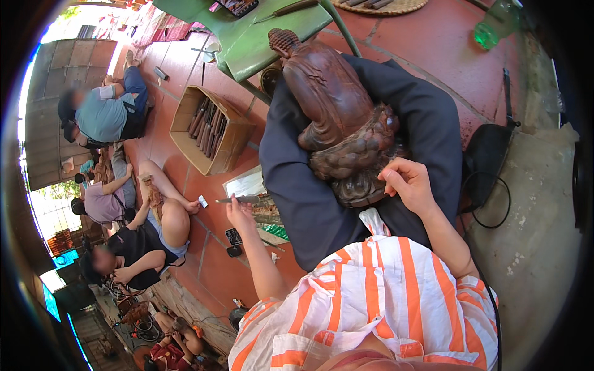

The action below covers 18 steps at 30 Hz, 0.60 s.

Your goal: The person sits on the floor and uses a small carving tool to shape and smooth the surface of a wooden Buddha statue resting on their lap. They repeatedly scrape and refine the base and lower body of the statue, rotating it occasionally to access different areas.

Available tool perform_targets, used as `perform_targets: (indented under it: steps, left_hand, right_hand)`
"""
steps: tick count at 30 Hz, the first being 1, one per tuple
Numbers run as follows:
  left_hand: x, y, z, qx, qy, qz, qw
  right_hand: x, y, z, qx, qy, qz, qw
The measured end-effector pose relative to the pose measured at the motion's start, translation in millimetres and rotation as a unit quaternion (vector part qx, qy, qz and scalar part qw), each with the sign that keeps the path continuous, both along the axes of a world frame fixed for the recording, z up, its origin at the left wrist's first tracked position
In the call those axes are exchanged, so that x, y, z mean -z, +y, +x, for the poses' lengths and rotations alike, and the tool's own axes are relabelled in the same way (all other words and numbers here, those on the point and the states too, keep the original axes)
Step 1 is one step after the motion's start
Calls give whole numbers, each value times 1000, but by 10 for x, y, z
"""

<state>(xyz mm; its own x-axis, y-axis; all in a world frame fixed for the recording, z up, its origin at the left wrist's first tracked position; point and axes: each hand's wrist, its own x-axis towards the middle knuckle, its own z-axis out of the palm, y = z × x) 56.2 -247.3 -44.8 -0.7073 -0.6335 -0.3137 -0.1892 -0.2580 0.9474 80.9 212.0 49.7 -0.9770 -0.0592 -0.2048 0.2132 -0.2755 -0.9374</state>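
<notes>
A dark brown carved wooden statue (328,86) of a robed seated figure rests across my lap between my dark-trousered legs. Its knobbly head points away from me, and its round base lies nearest my body. My right hand (407,182) is beside that base, fingers curled, thumb and forefinger together; whatever they pinch, if anything, is too small to make out. Out to the left, apart from the statue, my left hand (240,215) grips a slim carving tool (247,200) with a dark handle. Its narrow end points left.
A cardboard box (238,139) of several wooden-handled tools stands on the red tiles. Beyond the statue is a green chair (253,46) with a tool on it. A green bottle (489,34) and a black bag (489,154) lie right. Several people sit at the left.
</notes>
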Motion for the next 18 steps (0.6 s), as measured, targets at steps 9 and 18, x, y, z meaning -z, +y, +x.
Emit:
perform_targets:
  steps: [9,18]
  left_hand:
    - [503,-115,312,-39,-111,38,992]
    - [458,-34,197,-44,-106,40,993]
  right_hand:
    - [57,-7,-31,17,-4,-11,1000]
    - [62,2,-44,19,0,-14,1000]
